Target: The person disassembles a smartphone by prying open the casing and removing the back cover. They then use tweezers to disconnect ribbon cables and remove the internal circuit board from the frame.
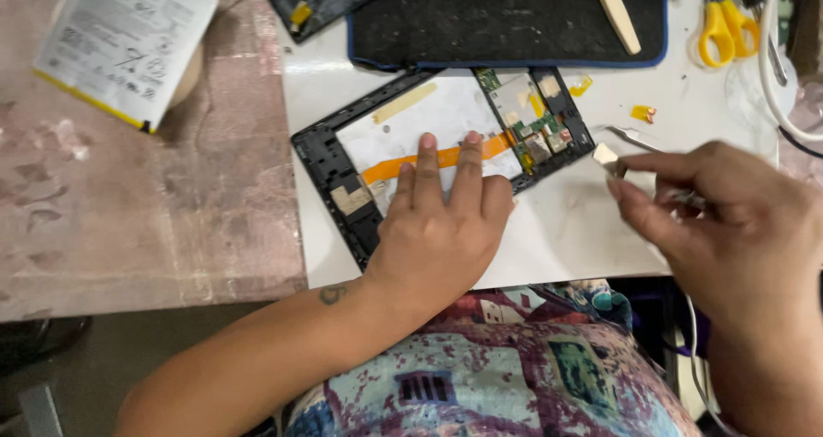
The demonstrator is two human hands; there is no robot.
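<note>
Fingers (426, 167) of the left hand (437, 231) lie flat and spread a little on an opened tablet (437, 115), pressing on its pale inner plate and touching an orange ribbon cable (446, 156) that runs across it. Nothing is gripped by this hand. One tablet is in view, its back removed, lying on a white board (566, 223) on the desk (129, 214). Its long axis runs from lower left to upper right, and the end with the green circuit board (536, 124) points to the upper right.

On the right, the right hand (729, 223) hovers just beside that upper-right end, its fingers pinched narrow on one pair of metal tweezers (630, 137), whose tip points left toward the tablet. A small pale piece (605, 155) sits at the fingertips.

Behind the tablet lies one dark mat with a blue edge (506, 17), carrying one cream pry tool (617, 8). One pair of yellow-handled scissors (727, 27) lies at upper right. One flat white battery pack with yellow edges (124, 38) rests at upper left.
</note>
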